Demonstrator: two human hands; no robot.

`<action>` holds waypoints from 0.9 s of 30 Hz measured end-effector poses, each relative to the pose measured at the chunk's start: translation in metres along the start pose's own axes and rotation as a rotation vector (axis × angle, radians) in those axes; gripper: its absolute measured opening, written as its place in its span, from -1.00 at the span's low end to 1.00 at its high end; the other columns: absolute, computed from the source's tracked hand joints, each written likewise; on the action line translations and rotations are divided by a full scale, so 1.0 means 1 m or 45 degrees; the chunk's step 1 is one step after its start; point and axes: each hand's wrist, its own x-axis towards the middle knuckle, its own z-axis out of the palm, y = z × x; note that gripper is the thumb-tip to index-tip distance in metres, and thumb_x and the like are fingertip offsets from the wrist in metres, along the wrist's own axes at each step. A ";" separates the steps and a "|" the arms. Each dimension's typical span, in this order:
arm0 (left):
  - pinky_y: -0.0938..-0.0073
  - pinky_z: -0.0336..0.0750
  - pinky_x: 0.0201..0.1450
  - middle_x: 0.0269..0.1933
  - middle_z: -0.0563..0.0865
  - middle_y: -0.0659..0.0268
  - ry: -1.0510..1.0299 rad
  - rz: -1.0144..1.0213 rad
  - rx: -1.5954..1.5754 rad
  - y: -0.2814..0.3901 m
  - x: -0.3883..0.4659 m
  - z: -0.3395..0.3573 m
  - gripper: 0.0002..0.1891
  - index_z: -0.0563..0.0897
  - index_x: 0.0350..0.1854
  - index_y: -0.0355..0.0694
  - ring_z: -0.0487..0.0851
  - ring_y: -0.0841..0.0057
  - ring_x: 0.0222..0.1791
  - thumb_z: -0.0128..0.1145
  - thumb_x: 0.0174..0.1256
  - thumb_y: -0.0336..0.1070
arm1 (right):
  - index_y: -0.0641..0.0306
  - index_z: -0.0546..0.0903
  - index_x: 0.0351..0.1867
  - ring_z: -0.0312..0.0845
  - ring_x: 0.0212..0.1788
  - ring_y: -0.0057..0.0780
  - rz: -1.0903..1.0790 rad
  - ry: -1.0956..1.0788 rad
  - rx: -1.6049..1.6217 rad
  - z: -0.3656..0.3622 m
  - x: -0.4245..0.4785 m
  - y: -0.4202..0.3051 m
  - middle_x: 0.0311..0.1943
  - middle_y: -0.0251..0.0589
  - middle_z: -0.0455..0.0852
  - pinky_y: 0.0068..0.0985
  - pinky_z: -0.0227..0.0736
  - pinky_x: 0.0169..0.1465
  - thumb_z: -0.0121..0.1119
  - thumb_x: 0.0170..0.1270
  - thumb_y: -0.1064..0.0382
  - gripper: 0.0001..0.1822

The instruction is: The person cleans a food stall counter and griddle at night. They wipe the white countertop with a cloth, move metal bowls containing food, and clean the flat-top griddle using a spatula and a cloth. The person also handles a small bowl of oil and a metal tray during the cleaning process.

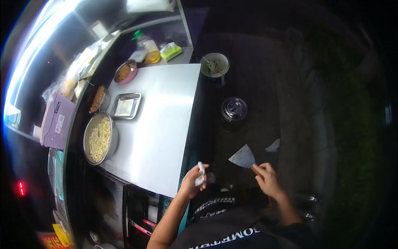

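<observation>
My right hand grips the orange-brown handle of a scraper, its wide metal blade pointing up and to the left over the dark ground. In my left hand is a crumpled white tissue or cloth, pinched between the fingers beside the worktop's near right corner. A shiny metal worktop spans the left of my hands. On it lies a small steel tray with a pale flat item inside. A large steel bowl of chopped pale-green food sits at the worktop's left edge.
Beyond the tray stand a pink bowl of brown food, an oil bottle and a tissue pack. A second bowl holds brown food. A purple basket is on the left shelf. A waste bucket and lidded container stand right of the worktop.
</observation>
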 end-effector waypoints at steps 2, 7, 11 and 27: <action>0.61 0.24 -0.63 -0.62 0.39 0.38 -0.113 0.062 0.048 0.008 0.042 -0.010 -0.82 0.45 -0.23 -0.21 0.35 0.57 -0.69 -0.15 0.24 -0.26 | 0.25 0.54 0.11 0.49 -0.07 -0.14 0.046 -0.019 0.045 0.001 0.021 0.008 -0.09 -0.04 0.48 -0.36 0.42 0.02 0.17 0.11 0.40 -0.54; 0.46 0.43 -0.24 -0.43 0.52 0.31 -0.043 -0.067 -0.149 0.080 0.138 0.041 -0.76 0.48 -0.26 -0.18 0.49 0.45 -0.45 -0.13 0.16 -0.16 | 0.28 0.53 0.11 0.48 -0.08 -0.16 0.118 0.015 0.058 -0.022 0.078 0.033 -0.09 -0.05 0.48 -0.38 0.39 0.04 0.17 0.10 0.41 -0.54; 0.21 0.44 0.14 -0.09 0.55 0.15 -0.231 -0.211 -0.326 0.135 0.242 0.061 -0.71 0.48 -0.07 -0.28 0.55 0.31 -0.06 -0.08 0.14 -0.38 | 0.28 0.54 0.11 0.48 -0.08 -0.16 0.115 0.087 0.154 -0.030 0.122 0.076 -0.13 -0.05 0.52 -0.39 0.38 0.04 0.19 0.10 0.40 -0.54; 0.30 0.30 0.29 0.27 0.40 -0.07 0.854 0.873 0.712 0.288 0.502 0.089 -0.30 0.27 0.30 -0.30 0.42 0.09 0.25 0.17 0.01 -0.44 | 0.26 0.46 0.16 0.44 0.06 -0.20 -0.277 -0.043 0.230 -0.084 0.514 0.132 -0.02 -0.07 0.47 -0.34 0.35 0.11 0.09 0.17 0.44 -0.54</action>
